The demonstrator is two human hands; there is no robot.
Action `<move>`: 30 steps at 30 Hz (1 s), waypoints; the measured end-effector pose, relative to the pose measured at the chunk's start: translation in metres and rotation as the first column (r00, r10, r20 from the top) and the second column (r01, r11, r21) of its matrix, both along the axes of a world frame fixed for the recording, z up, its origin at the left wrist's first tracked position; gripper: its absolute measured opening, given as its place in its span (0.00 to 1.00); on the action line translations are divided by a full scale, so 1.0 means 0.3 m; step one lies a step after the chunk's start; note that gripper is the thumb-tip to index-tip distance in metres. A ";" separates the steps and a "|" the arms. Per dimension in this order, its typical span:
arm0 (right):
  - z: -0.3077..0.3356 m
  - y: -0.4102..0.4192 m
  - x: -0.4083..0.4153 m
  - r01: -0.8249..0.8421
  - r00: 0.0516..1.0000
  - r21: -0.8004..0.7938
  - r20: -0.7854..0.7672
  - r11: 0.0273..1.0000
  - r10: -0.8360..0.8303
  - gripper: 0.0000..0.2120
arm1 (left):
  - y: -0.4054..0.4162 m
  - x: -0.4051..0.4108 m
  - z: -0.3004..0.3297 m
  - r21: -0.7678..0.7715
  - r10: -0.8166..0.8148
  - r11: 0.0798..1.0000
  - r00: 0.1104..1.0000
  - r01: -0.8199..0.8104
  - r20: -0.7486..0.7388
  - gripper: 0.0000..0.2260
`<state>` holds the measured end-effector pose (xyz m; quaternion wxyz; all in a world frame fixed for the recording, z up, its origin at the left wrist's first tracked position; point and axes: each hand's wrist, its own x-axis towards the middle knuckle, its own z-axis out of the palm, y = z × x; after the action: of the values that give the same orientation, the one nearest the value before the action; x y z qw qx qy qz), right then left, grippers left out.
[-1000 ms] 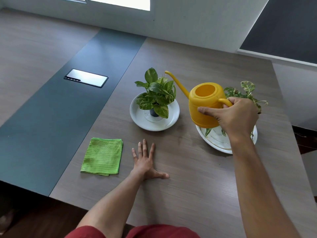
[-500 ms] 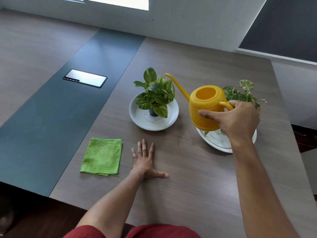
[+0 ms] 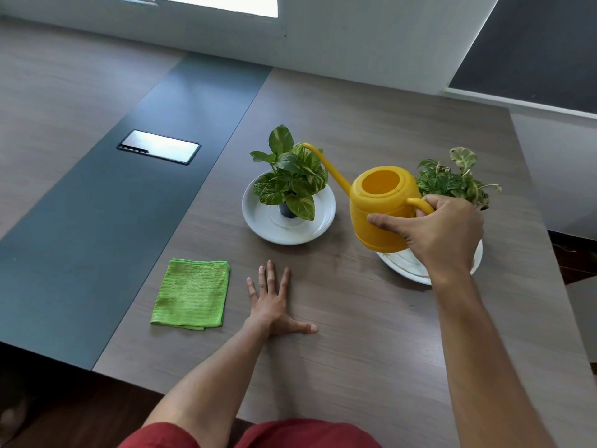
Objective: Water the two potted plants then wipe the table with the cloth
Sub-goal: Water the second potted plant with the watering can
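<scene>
My right hand grips the handle of a yellow watering can, held above the table between the two plants. Its long spout points left and ends at the leaves of the left potted plant, which stands in a white dish. The right potted plant sits behind my hand, in a white dish partly hidden by the can and hand. My left hand lies flat on the table, fingers spread. A folded green cloth lies just left of it.
The wooden table has a dark grey strip along its left with a shiny cable hatch set in it. The table's right edge runs close behind the right plant. A white wall stands at the back.
The watering can has sunk slightly and drifted a little left, its spout staying at the left plant's leaves. My left hand and the cloth have not moved.
</scene>
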<state>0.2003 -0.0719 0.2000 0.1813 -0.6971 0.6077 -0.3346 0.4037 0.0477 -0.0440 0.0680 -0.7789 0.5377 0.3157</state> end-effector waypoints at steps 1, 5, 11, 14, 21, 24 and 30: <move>0.000 0.002 0.001 -0.001 1.000 -0.001 0.000 1.000 0.001 0.32 | -0.001 0.000 0.000 0.002 -0.001 1.000 1.000 0.001 -0.001 0.70; -0.001 0.005 0.005 -0.002 1.000 0.007 0.008 1.000 0.002 0.32 | -0.001 0.001 0.001 0.000 -0.002 1.000 1.000 0.002 -0.006 0.70; 0.020 0.026 0.023 -0.041 0.999 0.008 0.036 0.999 0.041 0.32 | 0.001 -0.001 -0.003 -0.010 0.000 1.000 1.000 0.000 0.006 0.70; 0.026 0.031 0.029 -0.053 0.998 0.000 0.045 0.999 0.053 0.32 | 0.000 -0.001 -0.004 -0.013 -0.001 1.000 1.000 0.001 0.007 0.70; 0.016 0.023 0.039 -0.058 0.997 0.012 0.044 0.998 0.058 0.30 | 0.000 -0.001 -0.004 -0.011 0.002 1.000 1.000 -0.002 0.006 0.70; 0.015 0.022 0.044 -0.056 0.998 0.015 0.038 0.998 0.056 0.30 | 0.000 0.002 -0.004 -0.009 0.000 1.000 1.000 0.000 0.002 0.71; 0.016 0.020 0.054 -0.059 0.997 0.006 0.043 0.998 0.059 0.30 | 0.000 0.001 -0.001 -0.004 -0.007 1.000 1.000 0.007 -0.003 0.70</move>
<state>0.2166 -0.0658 0.2049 0.2066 -0.7067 0.5840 -0.3418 0.4040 0.0478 -0.0443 0.0670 -0.7766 0.5412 0.3154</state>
